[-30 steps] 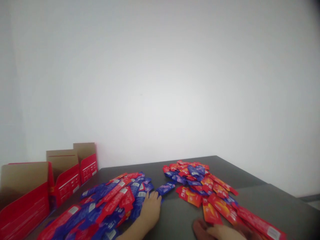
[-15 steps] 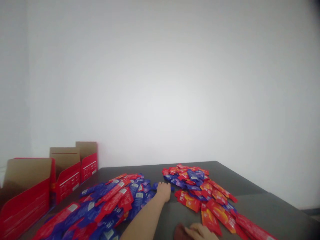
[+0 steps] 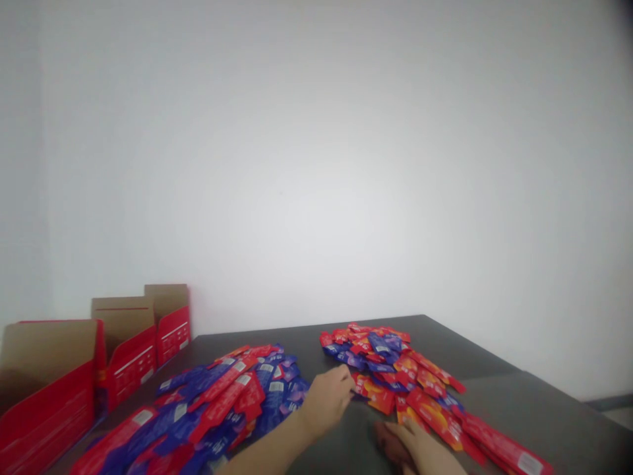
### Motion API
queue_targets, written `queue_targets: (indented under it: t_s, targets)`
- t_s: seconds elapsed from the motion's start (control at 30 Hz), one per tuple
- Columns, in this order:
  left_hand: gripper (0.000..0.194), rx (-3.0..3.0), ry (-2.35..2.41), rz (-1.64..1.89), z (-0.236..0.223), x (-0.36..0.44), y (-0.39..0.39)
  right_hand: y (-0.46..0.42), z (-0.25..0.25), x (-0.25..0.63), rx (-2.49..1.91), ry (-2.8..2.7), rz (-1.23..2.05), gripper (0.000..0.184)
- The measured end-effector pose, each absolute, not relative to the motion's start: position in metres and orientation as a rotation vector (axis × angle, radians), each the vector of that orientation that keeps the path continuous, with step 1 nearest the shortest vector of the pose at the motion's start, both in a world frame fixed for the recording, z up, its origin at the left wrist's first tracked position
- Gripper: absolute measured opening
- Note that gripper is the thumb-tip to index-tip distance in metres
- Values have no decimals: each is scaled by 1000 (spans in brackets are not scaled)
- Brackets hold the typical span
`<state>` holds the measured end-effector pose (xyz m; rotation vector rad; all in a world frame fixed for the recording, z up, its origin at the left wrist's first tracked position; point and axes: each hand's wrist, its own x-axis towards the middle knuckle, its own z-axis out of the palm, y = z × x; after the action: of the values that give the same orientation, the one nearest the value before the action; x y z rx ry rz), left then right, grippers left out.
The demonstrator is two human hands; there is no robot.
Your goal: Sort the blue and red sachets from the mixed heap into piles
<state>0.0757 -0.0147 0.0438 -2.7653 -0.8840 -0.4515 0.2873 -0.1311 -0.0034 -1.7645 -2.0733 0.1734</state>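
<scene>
My left hand (image 3: 329, 396) is raised between two heaps of flat sachets, its fingers curled. It is nearest the left edge of the right heap, close to a red-orange sachet (image 3: 380, 398); what its fingers hold, if anything, is hidden. Low in the view, my right hand (image 3: 420, 445) is closed on a dark reddish-brown thing (image 3: 390, 445), blurred and too unclear to name. The right heap (image 3: 388, 346) mixes red-orange and blue-purple sachets. Left of my left forearm lies a heap of red and blue sachets (image 3: 217, 399), many with white barcode labels showing.
Several open red cardboard boxes (image 3: 54, 409) with raised brown flaps stand in a row along the left. The dark table (image 3: 499, 396) reaches back to a pale wall (image 3: 316, 165). Long red sachets (image 3: 507, 445) lie at the front right.
My left hand has come nearer and slightly right; the blue sachet that was under it no longer shows there. My right hand has moved farther into view with the brown thing. The view has shifted slightly.
</scene>
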Motion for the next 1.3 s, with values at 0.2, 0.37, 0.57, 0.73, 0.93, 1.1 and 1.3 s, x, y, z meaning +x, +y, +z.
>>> queue_targets:
  t_s: [0.2, 0.37, 0.57, 0.73, 0.93, 1.1, 1.3]
  targets:
    - [23, -3106, -689, -462, 4, 27, -48, -140, 11, 281, -1774, -1883, 37, 58]
    - [45, -3146, -939, -645, -5, 7, -66, -141, 2, 262, -1635, -2076, 201, 69]
    - [59, -3059, -1412, -457, -9, 21, -80, -143, 7, 249, -1717, -2231, 238, 68]
    - [77, -3071, -1438, -221, 0, 27, -73, -134, 11, 251, -1882, -2090, 20, 53]
    - [81, -3137, -1409, -194, -3, 25, -68, -115, 3, 217, -1752, -2298, -107, 36]
    - [80, -3170, -1370, -308, -13, 24, -64, -127, -8, 209, -1461, -2561, -16, 52]
    - [78, -3216, -1303, -376, -14, 21, -62, -137, 6, 256, -1794, -2381, -106, 52]
